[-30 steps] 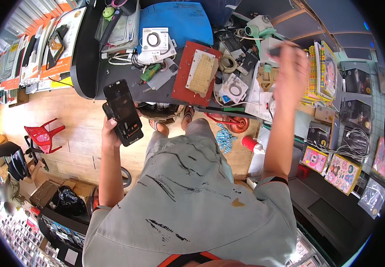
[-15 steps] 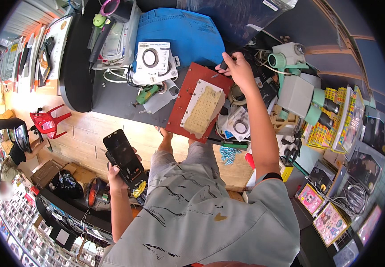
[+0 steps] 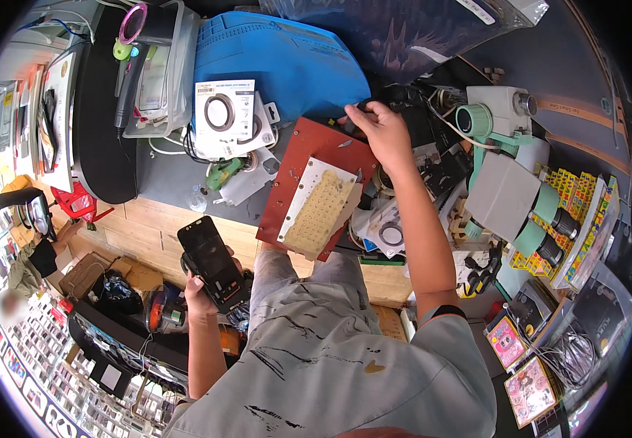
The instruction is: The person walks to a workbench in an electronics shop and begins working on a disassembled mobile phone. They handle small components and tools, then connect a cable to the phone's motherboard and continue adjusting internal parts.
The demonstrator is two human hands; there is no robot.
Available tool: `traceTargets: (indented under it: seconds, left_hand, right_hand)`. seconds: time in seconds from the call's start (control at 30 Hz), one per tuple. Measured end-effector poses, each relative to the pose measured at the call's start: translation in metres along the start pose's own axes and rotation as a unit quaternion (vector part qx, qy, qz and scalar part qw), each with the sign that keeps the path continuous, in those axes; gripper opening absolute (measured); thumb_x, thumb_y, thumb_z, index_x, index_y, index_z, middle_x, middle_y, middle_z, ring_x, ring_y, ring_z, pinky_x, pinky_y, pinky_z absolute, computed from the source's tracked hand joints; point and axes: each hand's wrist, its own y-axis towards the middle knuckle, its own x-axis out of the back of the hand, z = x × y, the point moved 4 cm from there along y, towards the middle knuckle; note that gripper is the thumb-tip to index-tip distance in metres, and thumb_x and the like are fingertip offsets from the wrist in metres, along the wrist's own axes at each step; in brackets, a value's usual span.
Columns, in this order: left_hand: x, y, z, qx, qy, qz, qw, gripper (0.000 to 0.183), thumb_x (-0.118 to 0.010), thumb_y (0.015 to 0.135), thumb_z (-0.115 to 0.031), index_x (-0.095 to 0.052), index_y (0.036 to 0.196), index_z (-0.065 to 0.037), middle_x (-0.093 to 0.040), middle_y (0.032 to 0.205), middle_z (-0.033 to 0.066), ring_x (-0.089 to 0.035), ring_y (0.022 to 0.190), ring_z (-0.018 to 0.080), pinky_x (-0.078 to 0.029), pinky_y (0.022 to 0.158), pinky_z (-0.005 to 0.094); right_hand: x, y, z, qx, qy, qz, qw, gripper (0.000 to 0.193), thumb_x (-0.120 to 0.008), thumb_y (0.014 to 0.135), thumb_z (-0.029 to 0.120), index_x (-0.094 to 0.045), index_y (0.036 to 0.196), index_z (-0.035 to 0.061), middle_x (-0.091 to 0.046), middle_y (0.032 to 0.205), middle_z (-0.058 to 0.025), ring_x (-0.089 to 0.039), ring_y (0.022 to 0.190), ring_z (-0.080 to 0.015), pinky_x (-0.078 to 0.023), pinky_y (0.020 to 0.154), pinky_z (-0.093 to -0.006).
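My left hand (image 3: 197,293) is closed around a black smartphone (image 3: 213,264), holding it off the left edge of the bench with its lower inner parts bare. My right hand (image 3: 385,137) is at the far right corner of a red board (image 3: 277,213), thumb and fingers curled together. Whatever lies between them is dark and mostly hidden, so I cannot make it out. On the red board rests a pale metal plate (image 3: 305,175) bearing a yellowish pad (image 3: 319,212) dotted with small holes.
A blue mat (image 3: 279,58) and white ring-pictured boxes (image 3: 222,113) sit behind the board. Beside them lies a green tool (image 3: 222,174). A grey-green microscope (image 3: 502,168) stands right of my right arm. A clear bin (image 3: 184,66) holds tools at the back left. A red stool (image 3: 78,203) is left.
The view has shifted, with the bench appearing larger. My right hand stays by the board's far corner, its dark object now more hidden. My left hand keeps hold of the smartphone.
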Motion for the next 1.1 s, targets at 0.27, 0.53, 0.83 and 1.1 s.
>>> traceTargets:
  seconds: [0.27,0.53,0.83,1.1]
  left_hand:
    - [-0.011,0.002,0.005,-0.01,-0.021,-0.025,0.999,0.085,-0.081,0.079,-0.039,-0.047,0.146,0.001,-0.062,0.126,0.0198,-0.07,0.102,0.0334,-0.066,0.079,0.044]
    - [-0.011,-0.002,0.006,-0.024,-0.041,-0.025,0.999,0.083,-0.079,0.08,-0.037,-0.047,0.145,0.003,-0.063,0.125,0.0206,-0.071,0.1,0.0343,-0.067,0.077,0.0456]
    - [0.01,-0.017,0.005,-0.019,-0.036,-0.012,0.999,0.09,-0.081,0.079,-0.044,-0.045,0.148,0.001,-0.06,0.133,0.0166,-0.066,0.11,0.0301,-0.064,0.087,0.0436]
    - [0.017,-0.019,0.007,-0.028,-0.019,-0.022,0.999,0.086,-0.078,0.08,-0.041,-0.046,0.148,0.0,-0.062,0.127,0.0188,-0.07,0.105,0.0319,-0.066,0.081,0.0435]
  right_hand:
    - [-0.007,0.019,-0.002,-0.005,-0.037,0.002,0.999,0.039,-0.08,0.094,0.034,-0.071,0.087,-0.0038,-0.069,0.075,-0.0061,-0.058,0.068,-0.0096,-0.046,0.064,-0.0294]
    - [-0.008,0.019,0.0,-0.036,-0.107,0.0,0.994,0.043,-0.082,0.091,0.035,-0.066,0.076,-0.0028,-0.052,0.06,-0.0029,-0.044,0.058,-0.0105,-0.038,0.056,-0.0322]
    - [-0.013,0.018,-0.006,-0.064,-0.111,-0.042,0.991,0.039,-0.082,0.089,0.031,-0.07,0.075,-0.003,-0.056,0.061,-0.0033,-0.047,0.058,-0.013,-0.04,0.058,-0.0351]
    - [-0.056,-0.011,-0.011,0.043,-0.3,-0.019,0.953,0.051,-0.074,0.092,0.044,-0.067,0.071,-0.0024,-0.064,0.069,-0.0255,-0.062,0.067,-0.0456,-0.049,0.067,-0.0499]
